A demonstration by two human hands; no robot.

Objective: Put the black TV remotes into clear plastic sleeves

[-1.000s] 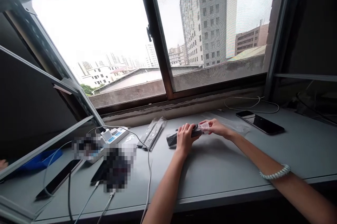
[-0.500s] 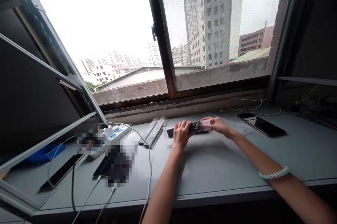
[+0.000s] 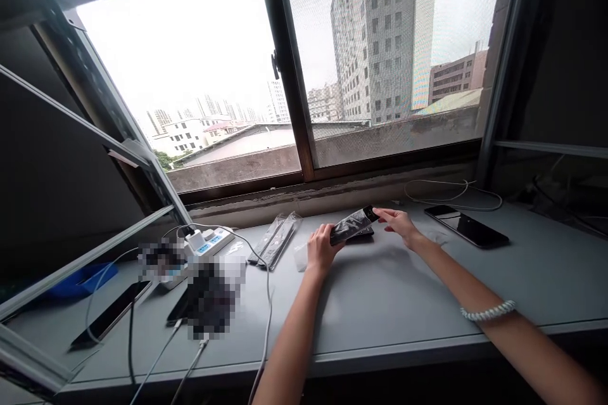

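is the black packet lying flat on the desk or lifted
Lifted and tilted: the left hand grips the packet at its lower end; its far end is up off the desk, by the right hand.

One camera, worn on the head, looks forward and slightly down across the desk [image 3: 403,303] toward the window [image 3: 199,63]. The left hand [image 3: 319,248] grips the packet [image 3: 354,225] mid-frame, at arm's length from the lens; the right hand [image 3: 399,222] lies just right of that grip, the window beyond it.

Along the desk's [image 3: 403,303] back edge: power strip [image 3: 205,241] at left, spare packets [image 3: 275,240] right of it, packet [image 3: 352,225] mid-edge, phone [image 3: 466,226] right.
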